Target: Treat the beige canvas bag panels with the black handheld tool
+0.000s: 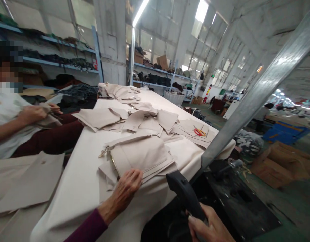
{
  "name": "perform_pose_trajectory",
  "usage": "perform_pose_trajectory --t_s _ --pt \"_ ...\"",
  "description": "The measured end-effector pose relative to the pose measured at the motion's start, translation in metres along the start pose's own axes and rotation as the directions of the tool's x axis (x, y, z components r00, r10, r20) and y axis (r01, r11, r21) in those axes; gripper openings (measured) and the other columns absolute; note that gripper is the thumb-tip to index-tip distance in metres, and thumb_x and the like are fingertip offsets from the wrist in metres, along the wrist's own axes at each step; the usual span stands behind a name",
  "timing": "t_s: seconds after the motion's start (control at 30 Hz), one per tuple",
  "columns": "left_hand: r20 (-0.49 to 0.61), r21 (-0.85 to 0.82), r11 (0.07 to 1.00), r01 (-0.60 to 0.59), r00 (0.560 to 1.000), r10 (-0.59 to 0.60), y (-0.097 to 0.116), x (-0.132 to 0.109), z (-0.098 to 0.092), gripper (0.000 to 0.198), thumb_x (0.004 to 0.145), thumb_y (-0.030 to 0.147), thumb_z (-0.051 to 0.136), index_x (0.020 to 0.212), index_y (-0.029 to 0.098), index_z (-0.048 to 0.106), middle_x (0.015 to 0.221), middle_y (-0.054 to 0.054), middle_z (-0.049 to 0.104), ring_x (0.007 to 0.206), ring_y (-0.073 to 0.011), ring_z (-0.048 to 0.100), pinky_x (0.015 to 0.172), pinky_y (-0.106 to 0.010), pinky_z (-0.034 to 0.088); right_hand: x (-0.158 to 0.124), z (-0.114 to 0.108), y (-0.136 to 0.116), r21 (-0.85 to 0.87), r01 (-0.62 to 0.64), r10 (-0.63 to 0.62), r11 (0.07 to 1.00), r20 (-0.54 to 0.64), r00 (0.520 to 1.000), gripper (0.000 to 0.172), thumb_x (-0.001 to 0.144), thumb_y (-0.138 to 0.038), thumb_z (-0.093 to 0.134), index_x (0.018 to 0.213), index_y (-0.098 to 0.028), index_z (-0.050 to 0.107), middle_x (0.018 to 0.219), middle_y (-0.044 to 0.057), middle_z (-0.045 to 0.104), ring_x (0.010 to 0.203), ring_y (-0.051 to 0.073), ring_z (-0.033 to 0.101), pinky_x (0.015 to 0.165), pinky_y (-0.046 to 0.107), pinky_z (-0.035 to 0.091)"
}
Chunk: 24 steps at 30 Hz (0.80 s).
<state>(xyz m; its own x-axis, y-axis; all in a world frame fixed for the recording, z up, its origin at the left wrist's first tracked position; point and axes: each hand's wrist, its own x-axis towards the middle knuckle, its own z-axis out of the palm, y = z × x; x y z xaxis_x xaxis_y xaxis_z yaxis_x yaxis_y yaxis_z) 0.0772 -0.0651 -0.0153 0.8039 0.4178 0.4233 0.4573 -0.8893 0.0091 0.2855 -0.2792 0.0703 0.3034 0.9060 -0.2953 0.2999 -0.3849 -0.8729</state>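
Note:
My left hand [127, 188], fingers curled, grips the lower edge of a beige fabric piece [142, 153] on top of a small stack. Short cords hang at that piece's left end. At the bottom right, my right hand [206, 223] is wrapped round a black curved handle [186, 193], whose flat end reaches toward the table's near edge. More beige pieces [101, 117] lie in loose piles farther back on the white-covered table [86, 151]. Scissors with red and yellow handles [200, 132] rest on pieces at the right side.
A slanted metal post [248, 97] rises at the table's right edge. On the left, a seated person [8, 117] holds fabric in both hands. Large beige sheets [31, 185] lie lower left. A black machine surface [237, 201] and cardboard boxes [280, 164] stand to the right.

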Motion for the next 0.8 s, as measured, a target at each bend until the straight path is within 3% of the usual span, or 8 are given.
perform_pose_trajectory --t_s 0.1,0.23,0.4,0.57,0.67,0.73,0.8 --pt "-0.063 -0.147 0.989 -0.007 0.998 -0.003 -0.008 -0.008 0.004 0.027 0.089 0.011 0.042 0.113 0.019 0.054 0.105 -0.008 0.057 0.098 -0.0218 0.053 0.089 -0.037 0.046 0.010 0.005 -0.008 0.071 0.015 -0.019 0.997 0.053 0.998 0.032 0.083 -0.048 0.053 0.080 -0.016 0.051 0.050 -0.006 0.050 0.040 0.009 0.047 0.045 0.021 0.041" --pt "-0.155 -0.221 0.974 -0.041 0.988 0.006 -0.013 -0.015 0.016 0.033 0.088 0.007 0.044 0.118 0.018 0.051 0.110 -0.009 0.054 0.105 -0.0219 0.050 0.093 -0.037 0.045 0.030 0.011 -0.017 0.100 0.042 -0.050 0.994 0.078 0.996 0.032 0.082 -0.046 0.054 0.072 -0.017 0.049 0.047 -0.007 0.048 0.035 0.008 0.044 0.038 0.018 0.037" --pt "-0.152 -0.276 0.961 -0.007 0.988 -0.037 -0.015 -0.013 0.021 0.029 0.088 0.006 0.043 0.113 0.017 0.053 0.103 -0.008 0.057 0.099 -0.0205 0.053 0.090 -0.037 0.047 0.070 0.014 -0.020 0.075 0.029 -0.034 0.997 0.064 0.997 0.036 0.081 -0.048 0.053 0.065 -0.017 0.051 0.042 -0.006 0.049 0.034 0.009 0.044 0.036 0.019 0.036" --pt "-0.139 -0.315 0.949 0.025 0.988 -0.072 -0.005 -0.013 0.008 0.023 0.089 0.008 0.042 0.103 0.018 0.057 0.097 -0.007 0.060 0.093 -0.0193 0.056 0.086 -0.035 0.049 0.094 -0.002 -0.018 0.061 0.032 -0.029 0.998 -0.039 0.999 0.040 0.082 -0.055 0.050 0.065 -0.018 0.049 0.041 -0.005 0.050 0.035 0.010 0.047 0.038 0.020 0.038" --pt "-0.156 -0.382 0.924 0.021 0.984 -0.086 -0.016 -0.008 -0.011 0.020 0.090 0.012 0.041 0.089 0.018 0.061 0.088 -0.005 0.062 0.082 -0.0157 0.058 0.077 -0.027 0.050 0.094 -0.018 -0.013 0.073 0.016 -0.007 0.997 -0.113 0.994 0.044 0.081 -0.059 0.050 0.064 -0.018 0.049 0.040 -0.005 0.049 0.036 0.012 0.048 0.041 0.022 0.040" --pt "-0.256 -0.400 0.912 0.093 0.944 -0.208 -0.042 -0.001 -0.025 0.019 0.091 0.017 0.043 0.090 0.018 0.062 0.091 -0.005 0.063 0.085 -0.0151 0.059 0.078 -0.026 0.049 0.088 -0.025 -0.010 0.073 0.018 -0.011 0.997 -0.095 0.995 0.046 0.080 -0.061 0.050 0.064 -0.018 0.049 0.040 -0.004 0.049 0.037 0.012 0.049 0.041 0.023 0.041" --pt "-0.348 -0.376 0.881 0.287 0.837 -0.422 -0.081 0.009 -0.034 0.020 0.089 0.022 0.045 0.099 0.016 0.061 0.102 -0.008 0.063 0.095 -0.0182 0.058 0.086 -0.030 0.047 0.081 -0.026 -0.008 0.035 0.028 -0.027 0.999 -0.030 0.999 0.047 0.082 -0.061 0.048 0.064 -0.018 0.051 0.040 -0.004 0.050 0.037 0.013 0.050 0.043 0.023 0.043"
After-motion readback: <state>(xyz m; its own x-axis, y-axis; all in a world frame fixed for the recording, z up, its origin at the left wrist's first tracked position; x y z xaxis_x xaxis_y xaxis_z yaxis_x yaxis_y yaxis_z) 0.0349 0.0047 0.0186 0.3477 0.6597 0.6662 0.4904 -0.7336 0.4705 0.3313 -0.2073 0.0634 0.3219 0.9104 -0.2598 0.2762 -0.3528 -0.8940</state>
